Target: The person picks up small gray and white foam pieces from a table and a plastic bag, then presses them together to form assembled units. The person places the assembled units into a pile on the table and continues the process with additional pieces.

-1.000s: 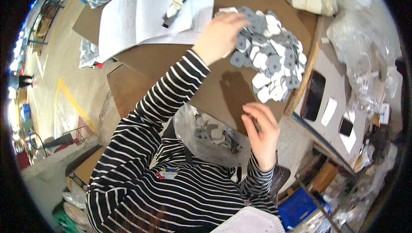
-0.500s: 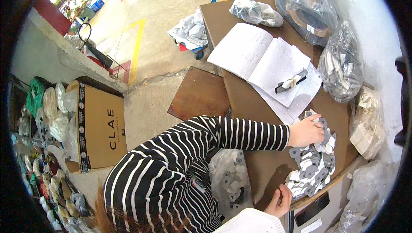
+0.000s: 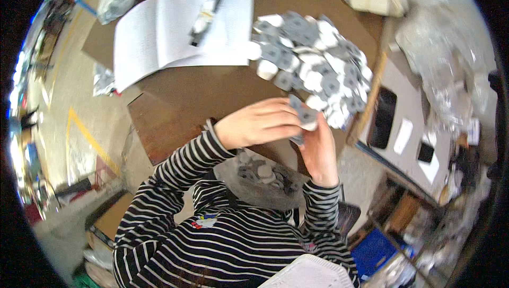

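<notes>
My left hand (image 3: pixel 261 122) and my right hand (image 3: pixel 321 153) meet in front of my chest, over the near edge of the brown table. Between their fingers is a small grey and white piece (image 3: pixel 306 114), gripped from both sides; another bit of grey shows below it, partly hidden by the fingers. Just beyond my hands lies a loose pile of similar flat grey and white pieces (image 3: pixel 328 71), some with a small hole. Below my forearms a clear plastic bag (image 3: pixel 262 195) holds more grey and white pieces.
An open notebook (image 3: pixel 135 49) lies on the brown table (image 3: pixel 207 86), a black and white strip (image 3: pixel 205 20) across its pages. To the right, a dark phone-like slab (image 3: pixel 383 118) rests on a lower surface. Plastic bags (image 3: pixel 440 49) crowd the far right; a blue crate (image 3: pixel 375 253) stands lower right.
My left hand has left the pile and come back toward my chest, now joined by my right hand on a grey and white piece. The view has swung round to the right.
</notes>
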{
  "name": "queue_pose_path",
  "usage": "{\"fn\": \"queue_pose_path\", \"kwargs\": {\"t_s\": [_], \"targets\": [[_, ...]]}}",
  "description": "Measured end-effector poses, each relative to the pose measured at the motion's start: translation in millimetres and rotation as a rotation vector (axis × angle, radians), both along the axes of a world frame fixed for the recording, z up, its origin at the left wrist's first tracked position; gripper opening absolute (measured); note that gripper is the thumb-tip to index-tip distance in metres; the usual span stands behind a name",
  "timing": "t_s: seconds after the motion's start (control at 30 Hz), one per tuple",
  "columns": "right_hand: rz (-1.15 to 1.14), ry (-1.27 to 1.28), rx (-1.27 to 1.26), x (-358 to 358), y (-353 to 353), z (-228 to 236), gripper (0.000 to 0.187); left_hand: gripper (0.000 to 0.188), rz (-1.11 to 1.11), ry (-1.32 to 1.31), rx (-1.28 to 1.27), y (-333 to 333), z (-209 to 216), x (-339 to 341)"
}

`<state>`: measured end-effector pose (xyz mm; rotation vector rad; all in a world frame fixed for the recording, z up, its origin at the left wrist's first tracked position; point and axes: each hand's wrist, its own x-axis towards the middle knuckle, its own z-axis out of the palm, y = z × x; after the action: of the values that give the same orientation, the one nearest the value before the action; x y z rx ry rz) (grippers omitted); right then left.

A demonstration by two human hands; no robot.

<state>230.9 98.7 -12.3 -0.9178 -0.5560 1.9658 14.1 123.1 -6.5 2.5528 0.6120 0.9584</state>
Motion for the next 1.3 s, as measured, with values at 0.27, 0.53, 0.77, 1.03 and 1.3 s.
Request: {"fn": "queue_pose_path", "kwargs": {"t_s": [0.27,0.53,0.77,1.03,1.3], "targets": [[-0.001,-0.073,0.064,-3,3,14,0.043,0.037,0.009,-0.017,0.057,-6,-2,5],[-0.121,-0.143,0.074,-11,-1,11,0.027,0.058,0.181,-0.525,-0.448,-17,-8,27],[-0.082,-1.089,0.789,-38,-5,17,0.024,0.055,0.118,-1.297,-1.534,-39,7,65],[-0.108,-0.967,0.598,-23,-3,21,0.045,0.050,0.097,-1.252,-1.625,-43,14,53],[-0.138,-0.946,0.649,-18,-19,16,0.034,0.040,0.195,-1.067,-1.518,-46,-7,47]]}}
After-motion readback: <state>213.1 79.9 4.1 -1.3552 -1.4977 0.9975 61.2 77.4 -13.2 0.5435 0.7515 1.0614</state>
